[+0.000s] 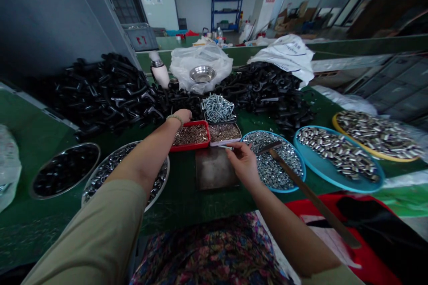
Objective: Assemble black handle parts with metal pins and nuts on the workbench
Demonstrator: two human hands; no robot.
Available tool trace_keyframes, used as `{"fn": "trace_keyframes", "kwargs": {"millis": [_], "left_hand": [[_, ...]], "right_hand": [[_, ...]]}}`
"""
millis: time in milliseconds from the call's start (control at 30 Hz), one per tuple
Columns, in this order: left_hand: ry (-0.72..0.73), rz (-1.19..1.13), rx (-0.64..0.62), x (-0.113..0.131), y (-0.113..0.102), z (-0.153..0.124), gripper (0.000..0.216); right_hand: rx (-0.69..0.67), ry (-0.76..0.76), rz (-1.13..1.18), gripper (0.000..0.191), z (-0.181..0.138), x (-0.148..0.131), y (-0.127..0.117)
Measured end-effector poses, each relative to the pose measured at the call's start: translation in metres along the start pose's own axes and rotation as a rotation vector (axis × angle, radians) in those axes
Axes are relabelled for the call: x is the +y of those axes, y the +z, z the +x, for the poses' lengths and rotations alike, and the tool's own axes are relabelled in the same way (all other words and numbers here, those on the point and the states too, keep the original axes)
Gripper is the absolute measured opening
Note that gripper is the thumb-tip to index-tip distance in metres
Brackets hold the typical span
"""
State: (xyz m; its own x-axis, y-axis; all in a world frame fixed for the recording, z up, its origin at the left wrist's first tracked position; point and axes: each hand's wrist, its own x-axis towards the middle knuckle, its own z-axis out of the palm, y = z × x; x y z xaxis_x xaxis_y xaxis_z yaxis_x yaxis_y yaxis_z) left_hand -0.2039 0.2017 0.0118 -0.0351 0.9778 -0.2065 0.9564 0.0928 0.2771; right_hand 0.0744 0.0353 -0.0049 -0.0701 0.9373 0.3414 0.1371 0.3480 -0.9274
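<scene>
My left hand (184, 115) reaches far forward over the red tray (174, 147) of small brass-coloured parts, up against the pile of black curved handles (110, 89); its fingers curl into the pile and what they grip is hidden. My right hand (242, 162) hovers beside a dark metal plate (214, 169), pinching a thin silver pin between thumb and fingers. A hammer (301, 182) lies with its head on the blue dish of small silver nuts (284, 187), just right of that hand.
A tray of silver screws (219, 107), a second tray of brown parts (224, 132), a blue dish (368, 182) and a yellow dish (337, 118) of metal sleeves, two steel bowls (63, 169) at the left, a second black pile (267, 89), plastic bags and a steel bowl (202, 73) behind.
</scene>
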Motion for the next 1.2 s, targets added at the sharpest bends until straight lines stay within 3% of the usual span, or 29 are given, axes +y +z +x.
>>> {"fn": "trace_keyframes", "kwargs": {"millis": [100, 200, 300, 367, 467, 567, 733, 833, 967, 1033, 1100, 1200], "left_hand": [[-0.036, -0.102, 0.119, 0.0, -0.002, -0.006, 0.012], [-0.037, -0.25, 0.252, 0.004, -0.005, -0.022, 0.027], [0.004, -0.477, 0.345, 0.024, 0.002, -0.06, 0.04], [0.023, -0.91, 0.306, 0.044, 0.018, -0.099, 0.036], [0.007, -1.64, -0.011, 0.072, 0.05, -0.162, 0.028], [-0.043, -1.923, -0.07, 0.086, 0.076, -0.207, 0.022], [-0.105, -2.032, -0.03, 0.089, 0.091, -0.236, 0.02], [-0.034, -2.046, -0.051, 0.093, 0.093, -0.246, 0.03], [0.059, -1.96, 0.008, 0.093, 0.097, -0.259, 0.047], [0.062, -1.937, 0.043, 0.086, 0.097, -0.266, 0.044], [0.049, -1.955, 0.02, 0.079, 0.096, -0.275, 0.034], [0.05, -1.987, -0.156, 0.071, 0.093, -0.287, 0.026]], "right_hand": [[0.007, -0.009, -0.01, 0.014, -0.001, 0.002, -0.003], [0.018, -0.036, -0.017, 0.013, -0.003, 0.001, -0.006], [0.022, -0.095, -0.045, 0.012, -0.005, -0.004, -0.006], [0.008, -0.166, -0.083, 0.01, -0.007, -0.008, -0.003], [-0.035, -0.257, -0.147, 0.009, -0.013, -0.012, 0.003], [-0.068, -0.244, -0.192, 0.006, -0.021, -0.012, 0.009], [-0.144, -0.188, -0.177, 0.01, -0.033, -0.012, 0.011], [-0.168, -0.297, -0.261, 0.01, -0.038, -0.012, 0.012], [-0.316, -0.429, -0.316, 0.017, -0.046, -0.01, 0.012], [-0.337, -0.344, -0.2, 0.03, -0.051, -0.008, 0.012], [-0.347, -0.144, 0.02, 0.045, -0.056, -0.006, 0.013], [-0.471, 0.221, 0.315, 0.036, -0.06, 0.0, 0.016]]}}
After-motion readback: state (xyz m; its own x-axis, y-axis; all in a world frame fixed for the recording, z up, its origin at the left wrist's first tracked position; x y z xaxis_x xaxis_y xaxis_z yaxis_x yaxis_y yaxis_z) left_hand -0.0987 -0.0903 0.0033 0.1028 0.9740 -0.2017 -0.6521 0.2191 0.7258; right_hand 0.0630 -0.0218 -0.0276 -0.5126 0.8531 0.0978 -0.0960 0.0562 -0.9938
